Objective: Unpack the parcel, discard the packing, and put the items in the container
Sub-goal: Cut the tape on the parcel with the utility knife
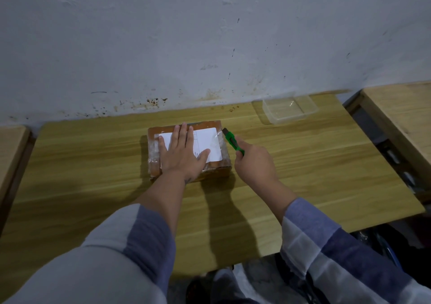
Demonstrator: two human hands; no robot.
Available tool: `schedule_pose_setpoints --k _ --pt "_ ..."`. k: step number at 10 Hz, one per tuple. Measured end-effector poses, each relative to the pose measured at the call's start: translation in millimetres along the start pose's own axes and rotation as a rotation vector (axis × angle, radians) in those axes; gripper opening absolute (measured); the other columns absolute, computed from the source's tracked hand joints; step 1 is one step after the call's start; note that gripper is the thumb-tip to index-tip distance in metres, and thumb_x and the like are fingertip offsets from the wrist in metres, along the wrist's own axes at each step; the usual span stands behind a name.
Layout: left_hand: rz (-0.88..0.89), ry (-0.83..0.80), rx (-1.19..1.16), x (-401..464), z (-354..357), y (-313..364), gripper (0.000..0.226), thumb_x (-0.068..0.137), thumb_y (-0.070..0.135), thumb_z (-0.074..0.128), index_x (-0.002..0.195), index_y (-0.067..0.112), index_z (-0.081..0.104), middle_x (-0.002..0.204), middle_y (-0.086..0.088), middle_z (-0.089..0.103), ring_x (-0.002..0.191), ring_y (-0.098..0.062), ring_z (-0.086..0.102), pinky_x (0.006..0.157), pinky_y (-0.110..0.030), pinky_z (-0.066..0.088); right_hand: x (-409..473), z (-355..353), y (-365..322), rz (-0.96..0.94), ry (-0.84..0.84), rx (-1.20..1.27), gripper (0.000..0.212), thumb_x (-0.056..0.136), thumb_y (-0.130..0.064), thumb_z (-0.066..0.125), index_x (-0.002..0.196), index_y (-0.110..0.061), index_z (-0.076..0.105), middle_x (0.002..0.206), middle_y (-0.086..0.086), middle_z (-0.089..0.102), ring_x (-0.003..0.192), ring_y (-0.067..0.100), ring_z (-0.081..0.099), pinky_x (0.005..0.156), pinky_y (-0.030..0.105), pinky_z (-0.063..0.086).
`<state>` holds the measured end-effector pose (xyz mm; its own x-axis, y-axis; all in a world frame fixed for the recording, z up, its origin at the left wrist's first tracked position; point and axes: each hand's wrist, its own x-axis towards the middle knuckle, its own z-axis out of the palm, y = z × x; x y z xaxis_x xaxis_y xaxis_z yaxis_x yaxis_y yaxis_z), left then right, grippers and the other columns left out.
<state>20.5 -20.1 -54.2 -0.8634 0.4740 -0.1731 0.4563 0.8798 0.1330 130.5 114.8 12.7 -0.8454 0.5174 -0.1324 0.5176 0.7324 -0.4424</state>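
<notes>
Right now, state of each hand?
Left hand: open, pressing flat on the parcel.
Right hand: closed around the green box cutter, its tip at the parcel's right edge.

Our two arms in colour-blocked sleeves

We see our left sleeve (112, 252) in pale grey with a blue-violet panel toward the cuff, pushed up the forearm; our right sleeve (326, 240) shows blue and white blocks; both hands, left hand (180, 153) and right hand (254, 161), are bare.

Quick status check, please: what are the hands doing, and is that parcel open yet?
Left hand flat on parcel. Right hand grips green utility knife at parcel's right edge. Parcel taped shut. Clear container unobstructed.
</notes>
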Motion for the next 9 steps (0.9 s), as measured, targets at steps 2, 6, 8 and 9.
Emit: schedule_pose_setpoints --k 2,6,8,9 --pt "0.002 0.004 -0.003 0.8 0.1 0.9 0.080 0.092 0.065 0.014 0.151 0.019 -0.013 0.158 0.002 -0.023 0.144 -0.015 -0.024 0.116 -0.056 -0.008 -10.4 2.6 1.3 0.015 0.011 0.009 0.047 0.096 -0.022 0.040 0.143 -0.027 0.036 0.104 0.014 0.069 0.095 0.033 0.063 0.074 0.036 0.050" --pt "0.002 0.013 0.001 -0.2 0.1 1.3 0.080 0.091 0.066 0.015 0.151 0.019 -0.012 0.158 0.001 -0.022 0.144 -0.015 -0.024 0.116 -0.056 -0.008 -21.8 7.2 3.0 0.019 0.024 -0.093 0.048 0.098 -0.024 0.036 0.145 -0.031 0.030 0.097 0.014 0.069 0.092 0.033 0.063 0.065 0.031 0.040" --pt "-0.002 0.005 0.008 -0.7 -0.2 1.9 0.080 0.092 0.066 0.015 0.151 0.019 -0.012 0.158 0.001 -0.022 0.144 -0.015 -0.023 0.116 -0.056 -0.007 -27.4 9.1 5.2 0.019 0.014 -0.087 0.049 0.097 -0.023 0.036 0.145 -0.030 0.031 0.101 0.015 0.068 0.095 0.034 0.062 0.067 0.031 0.037" --pt "-0.005 0.006 0.008 -1.2 -1.2 1.9 0.080 0.092 0.065 0.015 0.151 0.019 -0.012 0.158 0.001 -0.022 0.144 -0.015 -0.023 0.116 -0.056 -0.007 -29.9 9.1 5.5 0.013 0.014 -0.075 0.049 0.097 -0.023 0.037 0.145 -0.031 0.031 0.099 0.015 0.068 0.093 0.034 0.062 0.067 0.032 0.040"
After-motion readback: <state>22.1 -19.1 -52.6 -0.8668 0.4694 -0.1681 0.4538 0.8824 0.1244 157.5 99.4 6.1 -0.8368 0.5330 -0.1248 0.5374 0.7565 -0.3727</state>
